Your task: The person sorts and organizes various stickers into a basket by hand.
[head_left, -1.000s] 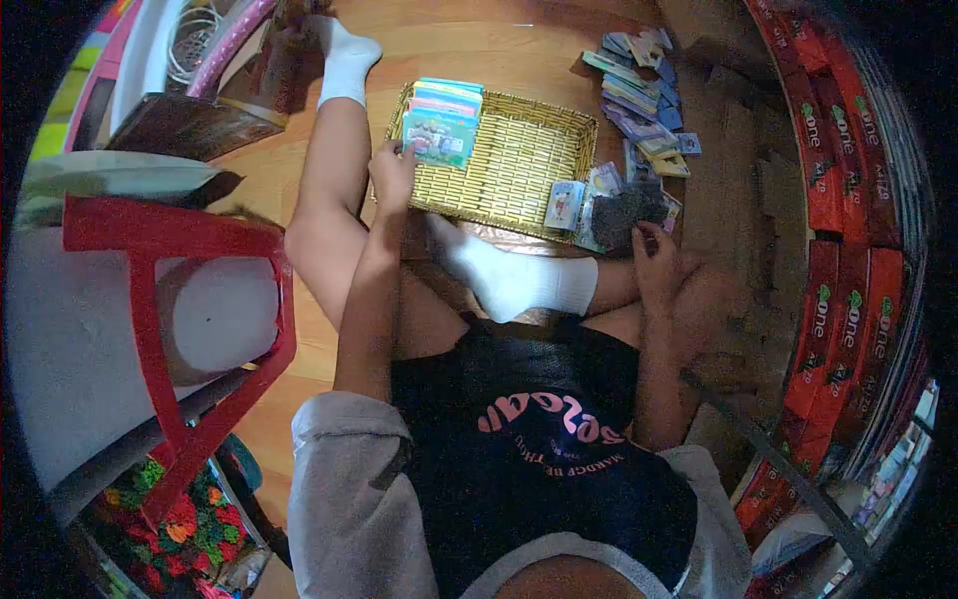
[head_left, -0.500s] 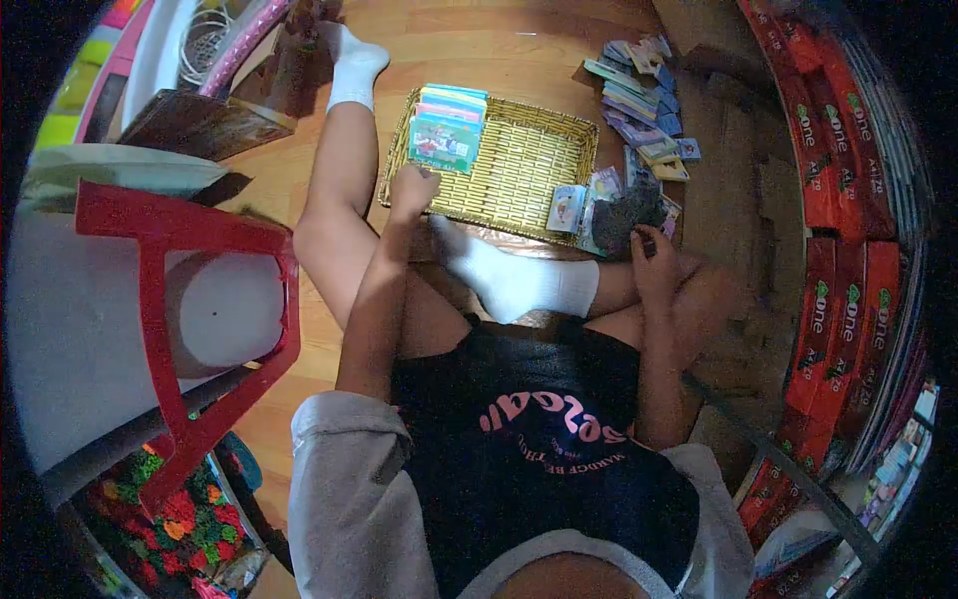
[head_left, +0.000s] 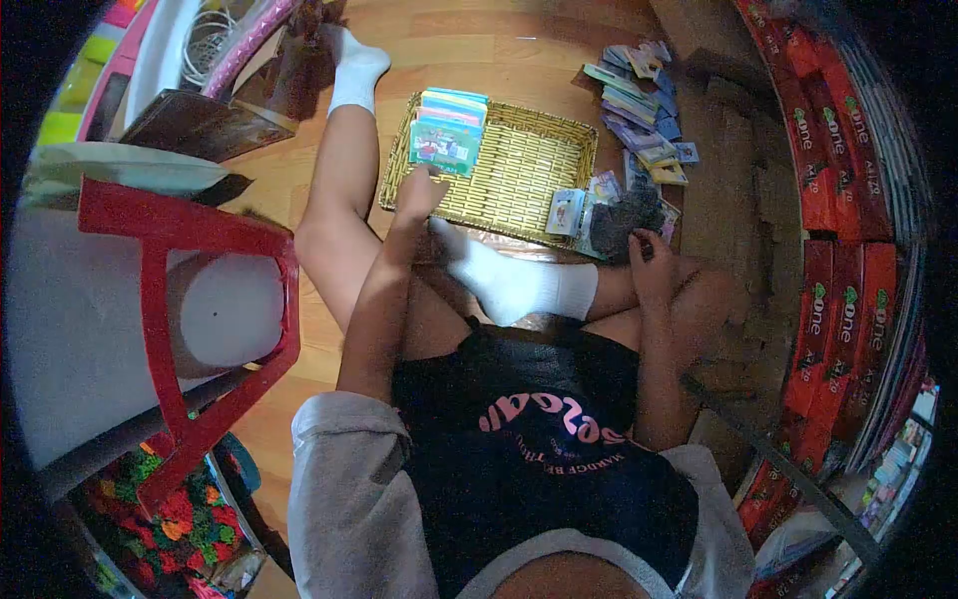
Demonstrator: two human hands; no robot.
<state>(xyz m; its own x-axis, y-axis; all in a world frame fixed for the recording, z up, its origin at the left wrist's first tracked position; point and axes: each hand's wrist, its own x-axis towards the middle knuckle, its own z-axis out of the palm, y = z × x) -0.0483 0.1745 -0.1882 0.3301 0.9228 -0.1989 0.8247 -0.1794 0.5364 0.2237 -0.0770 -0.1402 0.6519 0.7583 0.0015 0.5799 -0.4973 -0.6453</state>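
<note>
Stack (head_left: 445,145) of thin cards or bklts, pastel edges up top & green printed face toward the person, sits in far L part of gold woven basket (head_left: 524,165). L hand (head_left: 420,195) is at the stack's near edge, over the basket's near L side; fingers bent, tips by the green face, can't tell if they grip it or just touch.

White card (head_left: 566,212) w/ small picture is at basket's near R corner, upright-ish. Rest of basket floor shows bare weave betw. stack & card.

Just R of basket: dark bundle (head_left: 626,222), prob. cloth or mesh, too blurry to say, lying on/among a few printed cards (head_left: 605,187). R hand (head_left: 651,255) is at its near R edge, fingers loosely curled, thumb close to them; can't tell if they pinch anything.

Beyond bundle, long messy pile (head_left: 639,112) of cards, mixed colors, fanned out on wood floor (head_left: 499,45).

Person sits w/ legs around basket: L foot in white sock (head_left: 360,72) out past its far L corner, R foot in white sock (head_left: 509,285) folded in front of its near side. Far L: red chair frame (head_left: 158,319), tilted. Far R: stacked red boxes (head_left: 818,319) marked "One".
</note>
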